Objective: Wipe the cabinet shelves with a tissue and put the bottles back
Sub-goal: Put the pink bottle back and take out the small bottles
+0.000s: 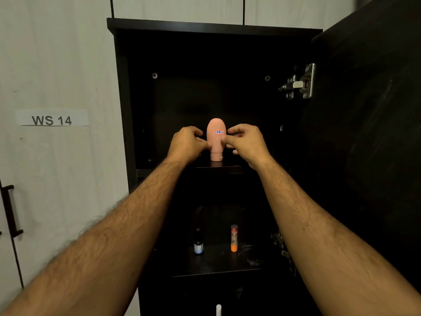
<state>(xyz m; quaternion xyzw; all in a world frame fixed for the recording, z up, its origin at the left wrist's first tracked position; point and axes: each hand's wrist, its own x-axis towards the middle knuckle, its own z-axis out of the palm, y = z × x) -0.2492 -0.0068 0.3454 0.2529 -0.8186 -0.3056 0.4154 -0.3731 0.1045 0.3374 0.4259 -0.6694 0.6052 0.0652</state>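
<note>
At nine o'clock of the view a paper label [52, 119] reading "WS 14" is stuck to the pale wall, and lower at eight o'clock a dark handle [12, 210] is fixed to a neighbouring white door. The black cabinet [214, 27] fills the middle of the frame.

The person's left hand [187, 144] reaches in from seven o'clock, and its curled fingertips pinch the left side of a pink bottle [216, 139] that stands upside down on its cap, near the front edge of the upper shelf [218, 167]. A small handwritten sticker faces outward, so the two-handed hold looks meant to square the bottle and keep that tag readable. No tissue shows in either hand.

At six o'clock, on the lower shelf [216, 265], a small dark bottle [198, 244] with a blue label stands upright, with an orange-based tube [234, 238] just to its right and apart from it. Both are set toward the middle, likely so the door clears them. Pale smudges mark the shelf at the tube's right, so wiping may not be finished there.

The right hand [247, 142] comes from five o'clock, its thumb and forefinger pinching the bottle's right side. At two o'clock a metal hinge [300, 82] holds the open door [373, 133], swung out to give both arms room.
</note>
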